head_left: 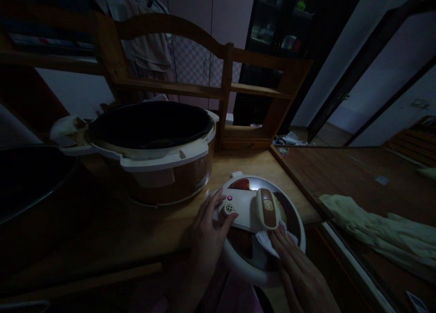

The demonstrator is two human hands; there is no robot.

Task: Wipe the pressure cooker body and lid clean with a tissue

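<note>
A round pressure-cooker lid (pixel 289 213) lies on the wooden table in front of me, white rim, reddish-brown top, a white handle bar with a brown knob. My left hand (pixel 207 238) grips the lid's left edge, thumb beside the small valve on the handle bar. My right hand (pixel 296 267) lies flat, fingers stretched out, pressing a white cloth (pixel 267 242) onto the lid's near side. The cooker's open pot (pixel 153 145), dark inside with a brown body, stands behind the lid to the left.
A wooden shelf frame (pixel 225 81) rises behind the pot. Pale rubber gloves (pixel 371 231) lie on a dark surface to the right. A dark pan (pixel 27 176) sits at the far left. The room is dim.
</note>
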